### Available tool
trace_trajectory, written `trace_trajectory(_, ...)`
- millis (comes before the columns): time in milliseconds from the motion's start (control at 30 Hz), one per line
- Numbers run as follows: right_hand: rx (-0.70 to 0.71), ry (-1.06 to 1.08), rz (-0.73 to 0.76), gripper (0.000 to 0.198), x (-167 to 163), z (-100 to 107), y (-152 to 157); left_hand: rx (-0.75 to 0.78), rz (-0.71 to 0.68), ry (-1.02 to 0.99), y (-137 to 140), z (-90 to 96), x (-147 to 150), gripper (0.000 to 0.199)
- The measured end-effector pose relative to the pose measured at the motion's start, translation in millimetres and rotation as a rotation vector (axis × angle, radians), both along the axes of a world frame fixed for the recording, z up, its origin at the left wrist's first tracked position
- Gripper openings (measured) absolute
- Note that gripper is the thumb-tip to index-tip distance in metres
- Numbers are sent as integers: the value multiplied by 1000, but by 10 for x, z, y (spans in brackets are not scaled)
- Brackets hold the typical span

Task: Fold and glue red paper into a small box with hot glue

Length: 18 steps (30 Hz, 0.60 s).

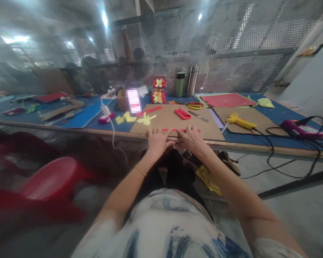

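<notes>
A narrow red strip [174,130], of paper or felt, lies across the front of a brown cardboard sheet [161,122] near the table's edge. My left hand [158,142] has its fingers bent over the strip's left part, with the thumb pointing inward. On the right part, my right hand [192,139] pinches and presses the strip, its thumb close to the left one. Behind the hands lie a folded red piece [182,114], tweezers [198,115], another red strip [150,111] and a yellow bow-shaped cutout [146,119].
A yellow glue gun [240,121] with a black cable rests on the right, near a purple device [301,129]. Yellow-handled scissors [195,106], two flasks [180,85], red boxes with yellow bows [158,96] and a lit phone [134,101] are farther back. A red stool [52,179] stands left.
</notes>
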State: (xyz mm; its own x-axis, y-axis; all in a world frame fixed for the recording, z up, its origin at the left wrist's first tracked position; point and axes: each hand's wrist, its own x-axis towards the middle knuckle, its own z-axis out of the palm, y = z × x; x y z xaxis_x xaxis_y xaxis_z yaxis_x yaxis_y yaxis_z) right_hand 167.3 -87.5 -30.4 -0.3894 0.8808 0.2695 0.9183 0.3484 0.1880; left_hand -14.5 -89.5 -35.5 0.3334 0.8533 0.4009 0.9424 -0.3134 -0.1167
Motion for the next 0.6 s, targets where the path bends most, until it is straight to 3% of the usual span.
trace_trajectory(267, -30, 101, 30, 34, 197, 12, -10, -51, 30, -7, -28, 80, 60, 64)
trace_trajectory(433, -2, 70, -8, 44, 356, 2, -96, -75, 35, -28, -26, 57, 53, 65)
trace_trajectory(600, 30, 21, -158, 43, 509, 29, -231, -62, 26, -6, -10, 42, 42, 67)
